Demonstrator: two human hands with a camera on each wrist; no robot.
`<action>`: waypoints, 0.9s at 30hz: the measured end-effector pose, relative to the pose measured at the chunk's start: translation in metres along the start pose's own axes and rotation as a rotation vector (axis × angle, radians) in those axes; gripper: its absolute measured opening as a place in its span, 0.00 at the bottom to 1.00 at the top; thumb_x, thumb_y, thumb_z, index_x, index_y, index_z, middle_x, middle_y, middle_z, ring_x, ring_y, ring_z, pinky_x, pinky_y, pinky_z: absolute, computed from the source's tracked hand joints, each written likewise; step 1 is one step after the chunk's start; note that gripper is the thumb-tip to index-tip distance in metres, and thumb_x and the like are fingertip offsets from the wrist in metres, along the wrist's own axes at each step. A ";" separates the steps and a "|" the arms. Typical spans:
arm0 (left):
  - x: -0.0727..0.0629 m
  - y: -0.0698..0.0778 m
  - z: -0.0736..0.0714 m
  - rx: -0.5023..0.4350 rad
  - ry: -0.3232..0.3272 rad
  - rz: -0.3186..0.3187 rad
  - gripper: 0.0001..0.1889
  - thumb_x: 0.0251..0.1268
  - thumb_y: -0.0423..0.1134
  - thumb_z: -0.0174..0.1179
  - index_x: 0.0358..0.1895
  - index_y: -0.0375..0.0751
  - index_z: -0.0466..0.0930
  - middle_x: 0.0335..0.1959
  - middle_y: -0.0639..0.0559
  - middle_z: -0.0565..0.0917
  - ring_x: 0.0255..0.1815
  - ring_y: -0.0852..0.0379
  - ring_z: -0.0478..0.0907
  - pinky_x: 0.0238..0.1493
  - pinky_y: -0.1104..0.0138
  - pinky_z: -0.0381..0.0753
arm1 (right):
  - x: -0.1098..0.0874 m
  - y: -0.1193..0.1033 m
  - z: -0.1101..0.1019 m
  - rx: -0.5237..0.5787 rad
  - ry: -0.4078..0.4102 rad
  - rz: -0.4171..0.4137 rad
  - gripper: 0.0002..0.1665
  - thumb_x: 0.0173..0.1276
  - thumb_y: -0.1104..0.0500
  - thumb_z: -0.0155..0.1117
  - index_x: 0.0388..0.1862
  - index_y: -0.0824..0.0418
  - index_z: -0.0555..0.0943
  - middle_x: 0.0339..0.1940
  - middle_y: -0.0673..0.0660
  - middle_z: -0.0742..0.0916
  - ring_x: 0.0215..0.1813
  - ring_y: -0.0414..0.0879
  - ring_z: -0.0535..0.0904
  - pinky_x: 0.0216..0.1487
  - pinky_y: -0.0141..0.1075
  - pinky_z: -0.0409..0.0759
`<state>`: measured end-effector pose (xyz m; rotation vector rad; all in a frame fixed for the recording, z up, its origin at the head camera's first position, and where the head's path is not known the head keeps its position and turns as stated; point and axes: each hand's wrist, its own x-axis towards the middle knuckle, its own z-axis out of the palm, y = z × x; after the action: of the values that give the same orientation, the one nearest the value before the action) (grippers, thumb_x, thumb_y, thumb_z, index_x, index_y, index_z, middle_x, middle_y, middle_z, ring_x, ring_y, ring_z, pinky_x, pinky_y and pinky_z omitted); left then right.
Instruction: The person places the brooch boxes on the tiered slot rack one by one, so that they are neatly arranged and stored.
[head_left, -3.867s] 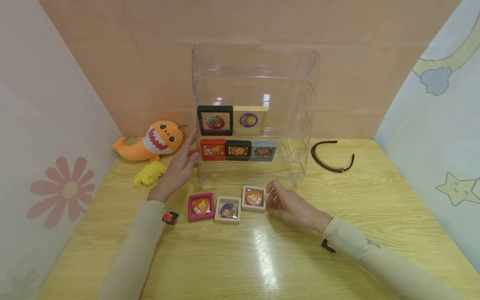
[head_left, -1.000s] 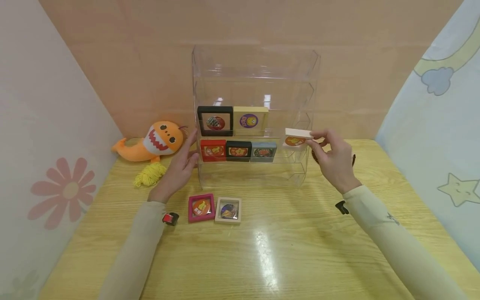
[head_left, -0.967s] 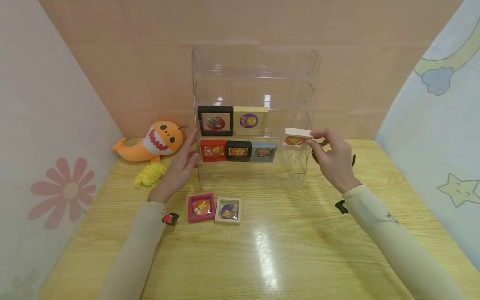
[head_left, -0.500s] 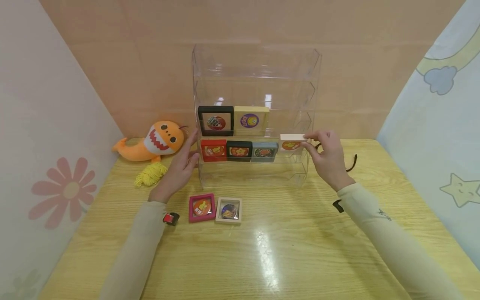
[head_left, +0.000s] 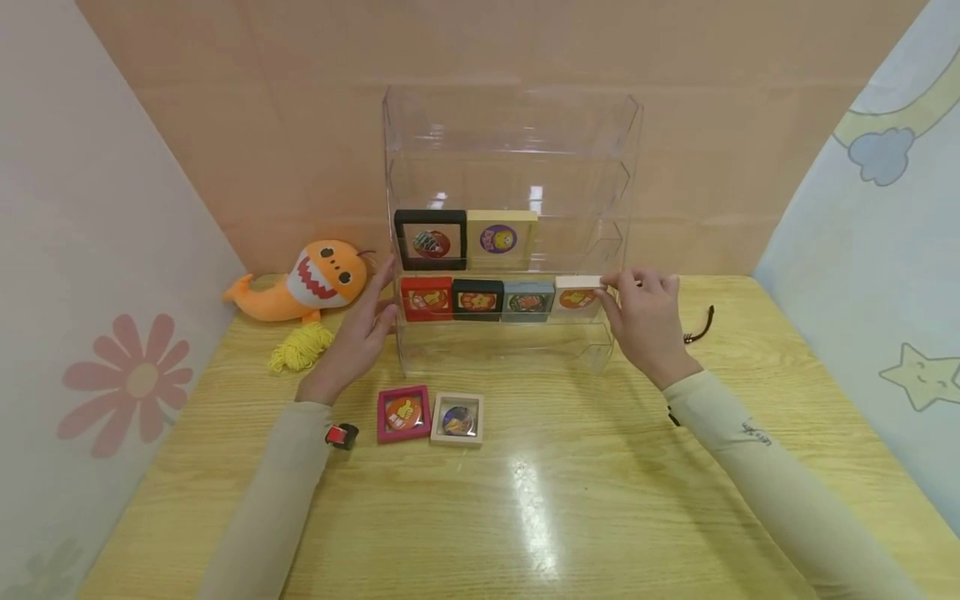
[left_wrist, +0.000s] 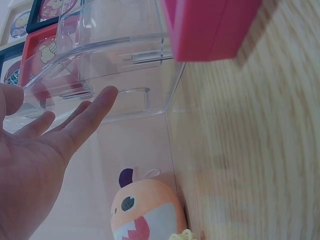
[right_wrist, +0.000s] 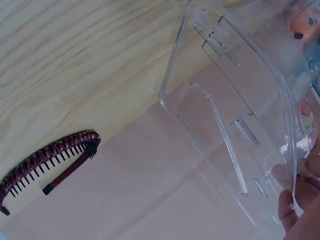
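Observation:
A clear acrylic display rack (head_left: 510,183) stands at the back of the table. My right hand (head_left: 645,321) pinches the right edge of a white-framed badge box (head_left: 576,298), set in a lower tier at the right end of a row. Left of it in that tier are a grey box (head_left: 528,302), a black box (head_left: 477,300) and a red box (head_left: 427,299). The tier above bears a larger black frame (head_left: 431,241) and a cream frame (head_left: 501,241). My left hand (head_left: 358,342) rests with extended fingers against the rack's left side; in the left wrist view, its fingers (left_wrist: 95,117) reach along the clear panel.
On the table before the rack lie a magenta-framed box (head_left: 403,414) and a cream-framed box (head_left: 457,421). An orange plush shark (head_left: 300,283) and yellow yarn (head_left: 300,347) sit to the left. A toothed headband (right_wrist: 50,157) lies right of the rack.
My right hand has taken the white-framed box from the table, raised it to the rack and lowered it beside the grey box. The left hand has stayed at the rack's side.

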<state>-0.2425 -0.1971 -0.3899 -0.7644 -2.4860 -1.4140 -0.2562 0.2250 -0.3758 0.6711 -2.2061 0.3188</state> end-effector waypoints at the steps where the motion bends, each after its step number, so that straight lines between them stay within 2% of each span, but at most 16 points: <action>1: 0.000 0.000 0.000 0.001 0.001 0.001 0.36 0.84 0.36 0.43 0.83 0.68 0.38 0.83 0.58 0.47 0.76 0.42 0.61 0.67 0.46 0.71 | 0.000 0.000 0.000 -0.016 -0.004 -0.010 0.15 0.68 0.60 0.71 0.45 0.68 0.79 0.35 0.63 0.81 0.37 0.61 0.73 0.40 0.55 0.61; 10: -0.001 0.001 0.001 0.001 0.003 -0.009 0.36 0.83 0.35 0.43 0.83 0.67 0.38 0.83 0.59 0.47 0.75 0.41 0.62 0.67 0.46 0.72 | -0.004 -0.004 0.000 -0.048 -0.017 -0.072 0.12 0.68 0.62 0.70 0.45 0.65 0.79 0.25 0.60 0.84 0.40 0.59 0.74 0.40 0.55 0.63; 16: 0.000 0.000 0.001 0.019 0.011 0.003 0.36 0.83 0.36 0.43 0.83 0.68 0.38 0.82 0.59 0.48 0.79 0.47 0.55 0.68 0.46 0.71 | -0.001 -0.016 -0.012 -0.043 0.059 -0.070 0.16 0.67 0.64 0.70 0.50 0.69 0.79 0.32 0.65 0.84 0.37 0.63 0.74 0.37 0.55 0.64; 19: 0.001 0.000 0.000 0.023 0.014 0.012 0.35 0.83 0.37 0.43 0.83 0.67 0.38 0.83 0.60 0.48 0.79 0.48 0.54 0.68 0.46 0.71 | 0.002 -0.031 -0.023 0.048 0.087 -0.027 0.17 0.66 0.68 0.69 0.52 0.71 0.77 0.34 0.67 0.82 0.35 0.62 0.74 0.36 0.54 0.68; 22: 0.002 -0.001 -0.001 0.021 0.014 0.008 0.35 0.83 0.37 0.43 0.83 0.66 0.39 0.82 0.61 0.47 0.79 0.49 0.54 0.68 0.46 0.70 | 0.003 -0.050 -0.035 0.177 0.055 0.034 0.14 0.68 0.70 0.65 0.51 0.71 0.77 0.36 0.65 0.82 0.34 0.57 0.76 0.33 0.47 0.72; 27: 0.001 0.000 -0.001 0.020 0.011 -0.015 0.35 0.83 0.38 0.43 0.82 0.69 0.39 0.82 0.61 0.49 0.80 0.50 0.53 0.69 0.45 0.69 | -0.003 -0.073 -0.048 0.383 -0.096 0.180 0.08 0.73 0.69 0.62 0.49 0.67 0.79 0.40 0.56 0.85 0.37 0.46 0.79 0.32 0.30 0.73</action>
<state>-0.2437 -0.1973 -0.3885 -0.7336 -2.4991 -1.3917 -0.1832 0.1862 -0.3458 0.7018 -2.3240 0.8323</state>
